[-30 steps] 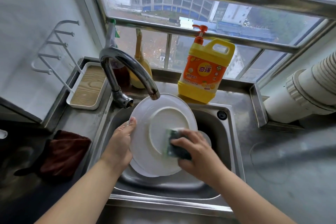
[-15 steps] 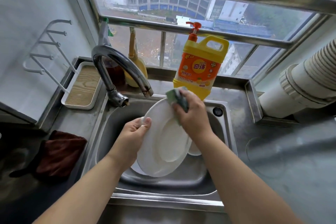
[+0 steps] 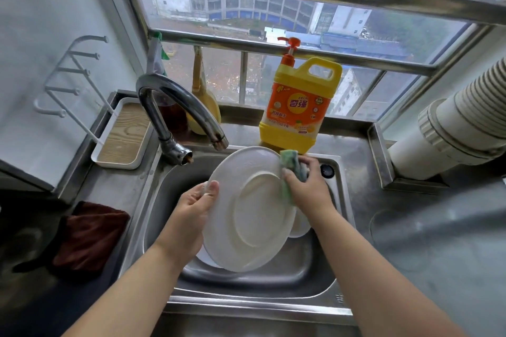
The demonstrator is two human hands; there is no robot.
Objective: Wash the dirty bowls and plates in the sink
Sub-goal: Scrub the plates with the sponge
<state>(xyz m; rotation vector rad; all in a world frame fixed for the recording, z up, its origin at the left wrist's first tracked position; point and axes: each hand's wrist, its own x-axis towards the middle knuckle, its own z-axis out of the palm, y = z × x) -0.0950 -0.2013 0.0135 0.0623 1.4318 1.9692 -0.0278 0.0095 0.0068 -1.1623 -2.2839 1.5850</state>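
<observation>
Plate, white and tilted on edge, is held over the sink with its underside ring facing the camera. The left hand has its grip clamped on the rim nearest it, thumb on the face and fingers behind. The right hand has its grip closed around a green sponge, pressed against the plate's rim on the opposite side from the left grip, high up.

Judging from this, the scrubbing step is in hand: the back and edge of the plate are being wiped. The next move likely calls for drawing the sponge along the rim while the left grip turns the plate, then a rinse. No water is visibly running from the faucet, whose spout hangs just above the plate's upper edge.

Room is tight. More white dishes lie below the right grip, the detergent bottle stands just beyond it, and the sink walls close in on both sides.
</observation>
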